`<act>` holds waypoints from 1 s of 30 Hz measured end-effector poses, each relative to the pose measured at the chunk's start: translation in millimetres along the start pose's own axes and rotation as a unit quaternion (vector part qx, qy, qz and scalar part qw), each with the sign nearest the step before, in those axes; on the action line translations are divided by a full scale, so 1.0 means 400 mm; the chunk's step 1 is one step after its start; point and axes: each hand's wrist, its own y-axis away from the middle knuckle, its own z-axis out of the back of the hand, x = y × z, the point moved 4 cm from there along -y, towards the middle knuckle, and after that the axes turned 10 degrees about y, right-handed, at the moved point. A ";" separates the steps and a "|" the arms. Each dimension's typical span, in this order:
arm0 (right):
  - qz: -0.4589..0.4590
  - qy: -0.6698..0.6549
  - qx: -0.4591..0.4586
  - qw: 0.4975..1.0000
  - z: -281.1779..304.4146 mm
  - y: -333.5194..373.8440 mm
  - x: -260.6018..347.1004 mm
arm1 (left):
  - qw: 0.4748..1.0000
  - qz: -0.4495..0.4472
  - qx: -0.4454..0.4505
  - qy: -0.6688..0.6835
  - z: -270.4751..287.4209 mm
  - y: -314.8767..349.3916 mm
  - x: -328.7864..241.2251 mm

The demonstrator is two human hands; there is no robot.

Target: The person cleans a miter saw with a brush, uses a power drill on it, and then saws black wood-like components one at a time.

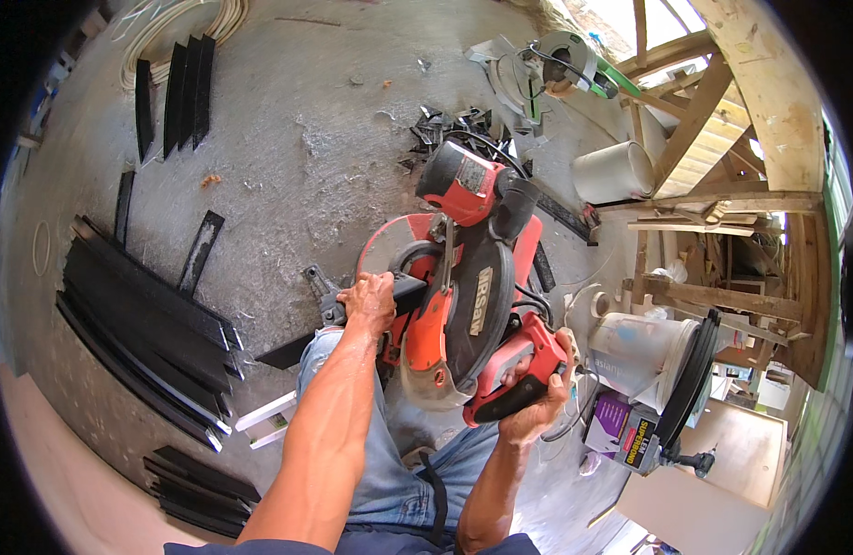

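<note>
A red and black miter saw [461,305] stands on the floor in front of my knees, its guard and motor tilted toward the right. My right hand [535,407] wraps round the saw's red and black handle [514,375]. On the saw's left side my left hand [369,303] is closed over a black strip [410,294], pressing it at the fence. A dark length [289,352] sticks out to the left below that hand, by my knee; whether it is the same piece I cannot tell. The saw's blade is hidden by the guard.
Long black strips [140,310] lie stacked at the left, with shorter ones [190,92] farther off. Black offcuts [445,129] are heaped behind the saw. A second, green saw [560,69] stands far back. White buckets [616,173], a purple box [620,430] and timber framing [722,203] line the right.
</note>
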 end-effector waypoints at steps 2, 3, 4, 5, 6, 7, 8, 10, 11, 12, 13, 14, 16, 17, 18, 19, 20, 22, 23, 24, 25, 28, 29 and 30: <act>0.003 0.001 -0.001 1.000 0.002 0.000 -0.001 | 1.000 -0.002 0.003 0.001 0.005 0.003 -0.004; 0.005 0.002 0.000 1.000 0.003 -0.001 -0.001 | 1.000 -0.003 0.005 0.002 0.006 0.004 -0.006; 0.005 0.002 -0.001 1.000 0.003 0.000 -0.002 | 1.000 -0.003 0.005 0.002 0.006 0.004 -0.006; 0.005 -0.004 0.003 1.000 0.003 0.000 -0.003 | 1.000 -0.001 0.004 -0.002 0.006 0.004 -0.005; 0.005 -0.010 0.006 1.000 0.003 0.000 -0.004 | 1.000 0.001 0.002 -0.006 0.007 0.004 -0.004; 0.006 -0.010 0.006 1.000 0.003 0.000 -0.003 | 1.000 0.001 0.002 -0.006 0.009 0.005 -0.005; 0.008 -0.005 0.007 1.000 0.003 0.001 -0.002 | 1.000 -0.002 0.004 -0.005 0.011 0.007 -0.007; 0.011 0.001 0.008 1.000 0.002 0.001 0.001 | 1.000 -0.005 0.006 -0.005 0.011 0.008 -0.007; 0.009 -0.001 0.008 1.000 0.002 0.001 0.001 | 1.000 -0.007 0.001 -0.005 0.010 0.008 -0.005; 0.006 -0.003 0.008 1.000 0.001 0.001 0.001 | 1.000 -0.010 -0.004 -0.005 0.009 0.007 -0.004; 0.006 -0.003 0.008 1.000 0.002 0.000 0.001 | 1.000 -0.010 -0.004 -0.005 0.007 0.006 -0.002; 0.005 -0.007 0.011 1.000 0.002 -0.002 0.000 | 1.000 -0.011 -0.005 -0.005 0.006 0.005 -0.001; 0.004 -0.012 0.013 1.000 0.002 -0.003 0.001 | 1.000 -0.013 -0.007 -0.004 0.006 0.005 -0.003; 0.005 -0.006 0.014 1.000 0.002 -0.004 0.004 | 1.000 -0.011 -0.006 -0.001 0.009 0.007 -0.005; 0.007 -0.001 0.015 1.000 0.002 -0.005 0.006 | 1.000 -0.009 -0.006 0.003 0.010 0.008 -0.006; 0.007 -0.001 0.015 1.000 0.000 -0.005 0.007 | 1.000 -0.009 -0.006 0.003 0.010 0.008 -0.006; 0.005 -0.003 0.014 1.000 0.000 -0.005 0.007 | 1.000 -0.009 -0.008 0.004 0.011 0.008 -0.006; 0.003 -0.005 0.014 1.000 -0.001 -0.005 0.006 | 1.000 -0.008 -0.010 0.005 0.012 0.008 -0.006; -0.001 -0.012 0.013 1.000 0.001 -0.005 0.002 | 1.000 -0.008 -0.010 0.002 0.012 0.009 -0.005; -0.006 -0.020 0.013 1.000 0.002 -0.005 0.000 | 1.000 -0.008 -0.011 0.000 0.012 0.009 -0.004; -0.006 -0.020 0.014 1.000 0.002 -0.005 -0.001 | 1.000 -0.007 -0.011 0.000 0.013 0.009 -0.005; -0.002 -0.035 0.023 0.999 0.003 -0.006 -0.002 | 1.000 -0.008 -0.003 0.001 0.017 0.009 -0.009; -0.004 -0.038 0.032 0.999 0.008 -0.006 -0.005 | 1.000 -0.008 0.000 0.001 0.014 0.008 -0.008; -0.007 -0.041 0.041 0.998 0.009 -0.006 -0.007 | 1.000 -0.008 0.004 0.001 0.012 0.007 -0.006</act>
